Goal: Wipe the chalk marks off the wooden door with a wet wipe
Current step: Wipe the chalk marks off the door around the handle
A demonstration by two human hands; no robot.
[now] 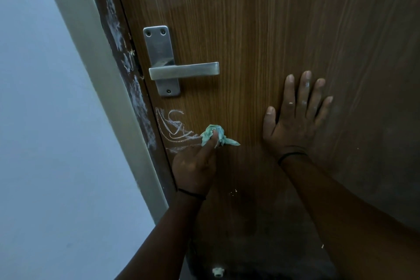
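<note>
At frame centre I see my left hand pinching the crumpled pale-green wet wipe against the brown wood-grain door; white chalk scribbles lie just left of it, below the brushed-metal lever handle; my right hand presses flat, fingers spread straight, at centre right.

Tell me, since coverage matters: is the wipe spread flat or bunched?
Bunched: the wet wipe is a crumpled wad pinched by the left hand.
</note>
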